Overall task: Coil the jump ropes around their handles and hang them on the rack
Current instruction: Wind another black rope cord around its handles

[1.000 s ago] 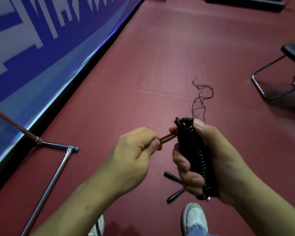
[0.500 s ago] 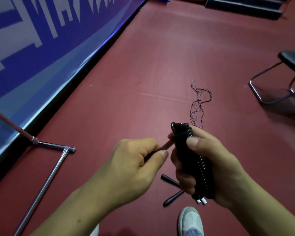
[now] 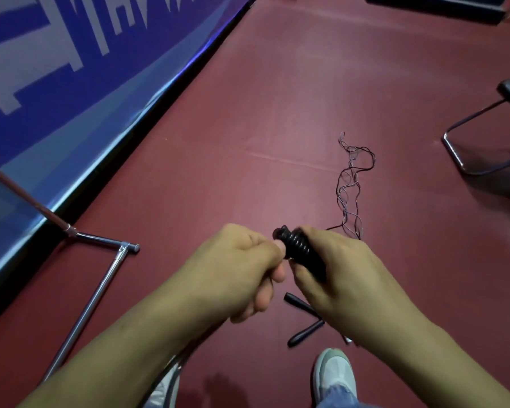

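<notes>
My right hand [image 3: 345, 278] grips a black jump rope bundle [image 3: 299, 250], its cord coiled tightly around the handles. My left hand [image 3: 236, 269] is closed beside the bundle's top, fingertips pressed against the coil; the rope end it pinches is hidden in the fist. On the red floor beneath my hands lie two black handles [image 3: 302, 319] of a second jump rope, crossed. Its thin cord [image 3: 351, 187] sits tangled farther out on the floor. The chrome rack base [image 3: 100, 290] stands at the left.
A blue and white banner wall [image 3: 71, 69] runs along the left. A black chair with a metal frame [image 3: 489, 142] stands at the right. My white shoes [image 3: 334, 375] are at the bottom edge. A dark platform [image 3: 436, 7] lies at the top.
My left hand has moved right against the bundle's top, and the short rope end between the hands is no longer visible. The right hand has rolled over the bundle, covering more of it.
</notes>
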`<state>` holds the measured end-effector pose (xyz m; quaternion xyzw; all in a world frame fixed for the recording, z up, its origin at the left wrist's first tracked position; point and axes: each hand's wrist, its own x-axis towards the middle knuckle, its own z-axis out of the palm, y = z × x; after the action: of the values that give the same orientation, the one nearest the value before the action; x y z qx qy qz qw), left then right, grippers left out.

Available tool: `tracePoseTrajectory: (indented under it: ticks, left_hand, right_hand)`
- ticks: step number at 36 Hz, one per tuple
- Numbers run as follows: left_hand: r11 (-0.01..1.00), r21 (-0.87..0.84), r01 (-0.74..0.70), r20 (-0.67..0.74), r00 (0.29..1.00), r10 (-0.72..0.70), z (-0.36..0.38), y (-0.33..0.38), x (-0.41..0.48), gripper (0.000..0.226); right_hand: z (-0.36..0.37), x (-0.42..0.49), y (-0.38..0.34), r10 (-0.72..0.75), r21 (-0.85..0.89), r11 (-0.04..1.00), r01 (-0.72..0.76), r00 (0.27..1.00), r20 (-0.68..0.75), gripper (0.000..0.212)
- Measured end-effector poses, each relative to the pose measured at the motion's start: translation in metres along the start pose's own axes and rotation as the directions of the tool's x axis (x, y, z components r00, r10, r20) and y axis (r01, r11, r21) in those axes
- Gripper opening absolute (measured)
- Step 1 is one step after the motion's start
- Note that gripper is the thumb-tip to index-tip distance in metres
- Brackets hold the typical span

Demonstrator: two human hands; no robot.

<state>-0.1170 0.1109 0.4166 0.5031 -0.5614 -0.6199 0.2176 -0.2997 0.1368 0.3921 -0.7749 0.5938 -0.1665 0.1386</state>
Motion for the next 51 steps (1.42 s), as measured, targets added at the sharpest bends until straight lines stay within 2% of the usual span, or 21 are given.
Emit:
tracePoseTrajectory:
  ticks: [1,4,6,9,11,13,15,18,19,20,22,23,25,28,31,35,41,45,48,51]
  left_hand:
    - [0.997,-0.069,0.033,0.020,0.999,-0.032,-0.001,0.001,0.001,0.037]
    - [0.978,-0.178,0.113,0.119,0.989,-0.092,-0.004,0.002,-0.001,0.037]
    - [0.955,-0.235,0.182,0.196,0.971,-0.137,-0.005,0.002,-0.001,0.036]
    - [0.903,-0.320,0.287,0.310,0.932,-0.187,-0.009,0.000,0.000,0.038]
    - [0.842,-0.388,0.375,0.428,0.882,-0.196,-0.015,-0.001,0.003,0.044]
    - [0.752,-0.485,0.447,0.550,0.824,-0.135,-0.023,-0.005,0.006,0.052]
    - [0.658,-0.599,0.457,0.601,0.799,-0.007,-0.028,-0.012,0.010,0.062]
    - [0.541,-0.772,0.332,0.477,0.866,0.149,-0.027,-0.017,0.013,0.063]
    - [0.559,-0.794,0.239,0.390,0.906,0.166,-0.025,-0.018,0.015,0.063]
    - [0.623,-0.773,0.120,0.291,0.940,0.180,-0.024,-0.018,0.017,0.061]
    - [0.822,-0.554,-0.133,0.101,0.969,0.225,-0.021,-0.018,0.021,0.053]
    - [0.894,-0.387,-0.227,0.052,0.962,0.267,-0.019,-0.017,0.020,0.050]
    - [0.936,-0.165,-0.312,0.106,0.938,0.331,-0.014,-0.016,0.017,0.047]
    - [0.955,-0.127,-0.267,0.197,0.937,0.288,-0.014,-0.017,0.016,0.038]
    - [0.957,-0.088,-0.275,0.207,0.935,0.288,-0.016,-0.022,0.016,0.022]
    - [0.947,-0.122,-0.297,0.214,0.924,0.317,-0.013,-0.022,0.016,0.017]
    - [0.945,-0.229,-0.234,0.161,0.948,0.274,-0.004,-0.026,0.017,0.036]
    - [0.949,-0.221,-0.226,0.119,0.959,0.256,0.001,-0.026,0.016,0.036]
    - [0.953,-0.207,-0.220,0.089,0.966,0.243,0.005,-0.028,0.014,0.042]
    - [0.965,-0.145,-0.218,0.082,0.969,0.231,0.006,-0.029,0.012,0.032]
  right_hand:
    - [0.001,0.000,-0.002,-0.002,-0.029,1.000,0.003,1.000,0.011,0.010]
    - [0.006,-0.002,-0.008,0.053,-0.063,0.997,-0.049,0.996,0.066,0.041]
    - [0.007,-0.004,-0.012,0.088,-0.090,0.993,-0.080,0.993,0.082,0.052]
    - [0.009,-0.006,-0.015,0.130,-0.069,0.990,-0.121,0.980,0.153,0.050]
    - [0.009,-0.005,-0.014,0.163,-0.064,0.986,-0.153,0.964,0.212,0.043]
    - [0.008,-0.004,-0.013,0.203,-0.039,0.979,-0.199,0.944,0.259,0.040]
    - [0.005,-0.003,-0.013,0.237,0.034,0.964,-0.262,0.915,0.327,0.045]
    - [0.001,-0.004,-0.017,0.215,0.148,0.941,-0.305,0.874,0.436,0.047]
    - [-0.001,-0.004,-0.019,0.206,0.183,0.929,-0.323,0.859,0.468,0.053]
    - [-0.002,-0.004,-0.019,0.203,0.235,0.902,-0.362,0.836,0.510,0.056]
    - [-0.007,-0.004,-0.019,0.167,0.368,0.817,-0.443,0.793,0.585,0.047]
    - [-0.010,-0.004,-0.020,0.137,0.421,0.780,-0.463,0.783,0.607,0.040]
    - [-0.015,-0.005,-0.022,0.070,0.498,0.732,-0.465,0.779,0.623,0.037]
    - [-0.019,-0.006,-0.025,0.018,0.561,0.676,-0.477,0.773,0.635,0.040]
    - [-0.021,-0.007,-0.023,-0.032,0.619,0.633,-0.464,0.784,0.620,0.038]
    - [-0.024,-0.012,-0.022,-0.058,0.658,0.615,-0.435,0.807,0.588,0.043]
    - [-0.028,-0.015,-0.023,0.045,0.620,0.711,-0.332,0.901,0.431,0.033]
    - [-0.029,-0.013,-0.026,0.116,0.611,0.720,-0.329,0.925,0.362,0.012]
    - [-0.030,-0.010,-0.028,0.174,0.655,0.675,-0.341,0.935,0.308,0.006]
    - [-0.031,-0.006,-0.022,0.253,0.719,0.594,-0.361,0.932,0.259,0.021]
